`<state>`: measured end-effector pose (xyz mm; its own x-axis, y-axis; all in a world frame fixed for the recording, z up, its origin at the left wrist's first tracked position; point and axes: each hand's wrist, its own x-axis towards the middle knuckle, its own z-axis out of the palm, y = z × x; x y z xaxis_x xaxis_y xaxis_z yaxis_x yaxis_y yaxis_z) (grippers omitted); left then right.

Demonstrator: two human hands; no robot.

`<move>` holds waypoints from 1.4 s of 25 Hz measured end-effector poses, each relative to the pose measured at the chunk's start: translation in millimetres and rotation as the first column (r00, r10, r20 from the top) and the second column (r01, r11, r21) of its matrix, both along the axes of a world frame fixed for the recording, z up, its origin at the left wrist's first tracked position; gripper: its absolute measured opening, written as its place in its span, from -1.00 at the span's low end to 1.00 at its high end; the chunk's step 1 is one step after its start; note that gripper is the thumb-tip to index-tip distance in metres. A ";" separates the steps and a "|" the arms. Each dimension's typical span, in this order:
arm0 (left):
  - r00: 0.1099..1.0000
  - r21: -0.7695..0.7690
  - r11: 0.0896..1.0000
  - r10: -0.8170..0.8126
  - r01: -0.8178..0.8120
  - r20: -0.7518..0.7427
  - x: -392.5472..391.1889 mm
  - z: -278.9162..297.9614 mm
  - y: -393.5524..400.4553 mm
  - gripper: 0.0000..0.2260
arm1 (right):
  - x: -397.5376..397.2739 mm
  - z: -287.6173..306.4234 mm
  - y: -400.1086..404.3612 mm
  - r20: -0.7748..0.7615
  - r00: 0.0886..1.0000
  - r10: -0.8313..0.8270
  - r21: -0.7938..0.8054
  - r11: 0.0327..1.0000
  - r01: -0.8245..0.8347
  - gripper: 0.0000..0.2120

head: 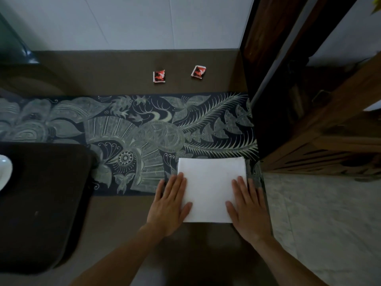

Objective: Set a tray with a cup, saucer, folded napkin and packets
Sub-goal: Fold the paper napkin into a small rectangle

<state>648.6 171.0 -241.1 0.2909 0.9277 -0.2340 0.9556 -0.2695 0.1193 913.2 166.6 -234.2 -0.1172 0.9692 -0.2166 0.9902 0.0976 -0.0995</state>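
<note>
A white folded napkin [210, 182] lies flat near the table's front right, partly on the patterned runner. My left hand [170, 205] presses flat on its left edge and my right hand [248, 207] presses flat on its right edge, fingers spread, gripping nothing. Two small red packets [159, 76] [199, 72] lie apart at the back of the table near the wall. A dark tray [45, 203] sits at the left, with the rim of a white saucer or cup [5, 174] showing at the frame's edge on it.
A dark blue patterned runner [123, 137] crosses the brown table. A white wall stands behind. Dark wooden furniture [309, 120] rises at the table's right edge, with pale tiled floor [329, 223] below it. A dark object [18, 50] stands at the back left.
</note>
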 end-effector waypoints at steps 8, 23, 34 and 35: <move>0.997 0.053 0.996 -0.072 0.071 0.021 57.4 0.2 91.3 -0.38 | -23.9 -6.0 100.6 0.010 0.980 0.198 0.059 0.978 -0.198 -0.35; 0.999 -0.069 0.997 -0.033 0.032 -0.017 7.5 40.7 133.6 -0.59 | 21.3 32.5 129.9 -0.104 0.967 0.232 -0.041 0.971 -0.237 -0.65; 0.994 -0.209 0.977 0.055 -0.034 0.097 15.6 76.2 125.3 -0.68 | 11.2 62.0 125.6 -0.246 0.958 0.145 -0.090 0.981 -0.171 -0.81; 0.991 -0.193 0.981 0.047 -0.023 0.122 12.2 80.0 117.7 -0.71 | 14.7 67.5 116.4 -0.252 0.953 0.166 -0.053 0.981 -0.185 -0.81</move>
